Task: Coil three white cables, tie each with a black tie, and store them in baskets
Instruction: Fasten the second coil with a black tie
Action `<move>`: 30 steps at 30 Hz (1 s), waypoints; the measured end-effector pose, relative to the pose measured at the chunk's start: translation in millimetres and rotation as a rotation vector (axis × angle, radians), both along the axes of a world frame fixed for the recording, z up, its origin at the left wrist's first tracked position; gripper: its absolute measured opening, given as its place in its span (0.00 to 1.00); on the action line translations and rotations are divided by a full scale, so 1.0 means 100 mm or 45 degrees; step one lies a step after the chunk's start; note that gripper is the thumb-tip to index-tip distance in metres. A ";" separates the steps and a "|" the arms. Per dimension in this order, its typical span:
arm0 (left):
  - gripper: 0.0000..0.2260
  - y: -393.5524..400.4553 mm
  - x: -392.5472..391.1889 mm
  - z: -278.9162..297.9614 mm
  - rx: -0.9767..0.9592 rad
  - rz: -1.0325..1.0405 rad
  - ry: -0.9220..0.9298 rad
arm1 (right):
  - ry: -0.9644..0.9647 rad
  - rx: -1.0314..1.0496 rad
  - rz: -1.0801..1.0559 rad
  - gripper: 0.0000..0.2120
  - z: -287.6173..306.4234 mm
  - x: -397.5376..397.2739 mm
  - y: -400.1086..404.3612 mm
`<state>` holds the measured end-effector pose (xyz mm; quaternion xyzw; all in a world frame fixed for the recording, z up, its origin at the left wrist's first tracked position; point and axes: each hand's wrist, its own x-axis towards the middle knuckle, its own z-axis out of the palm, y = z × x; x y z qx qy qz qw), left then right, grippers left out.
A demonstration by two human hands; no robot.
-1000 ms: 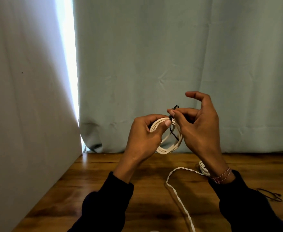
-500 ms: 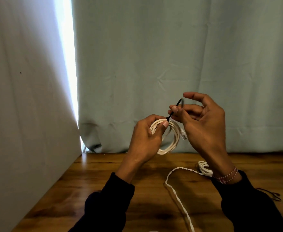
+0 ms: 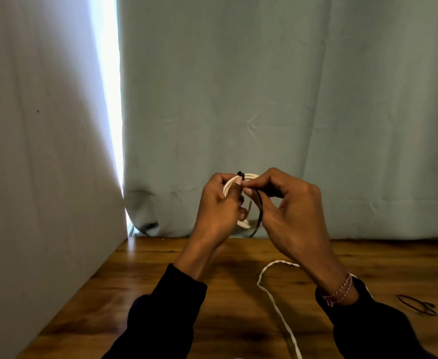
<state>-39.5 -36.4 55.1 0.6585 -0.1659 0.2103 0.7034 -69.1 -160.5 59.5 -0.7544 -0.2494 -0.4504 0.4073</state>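
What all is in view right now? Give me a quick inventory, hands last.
coil: one, white, held up in front of the curtain between both hands.
tie: one, black, round the coil's top, tail hanging down.
loose cable: one, white, lying on the table under the right arm.
spare tie: one, black, on the table at far right.
table: one, brown wood.
curtain: one, pale green, behind the table.
wall: one, grey, left.
bracelet: one, pink and white beads, right wrist.
left hand: grips the coil.
right hand: pinches the tie.
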 end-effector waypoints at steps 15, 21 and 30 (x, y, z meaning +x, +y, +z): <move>0.06 0.08 0.03 0.06 -0.124 -0.176 0.043 | -0.059 -0.533 -0.263 0.12 0.07 -0.01 -0.14; 0.05 0.06 0.02 0.05 -0.103 -0.167 -0.018 | -0.144 -0.319 -0.278 0.17 0.17 -0.06 -0.22; 0.07 -0.01 -0.05 0.03 -0.055 -0.233 0.034 | -0.146 -0.399 -0.240 0.15 0.13 0.06 -0.25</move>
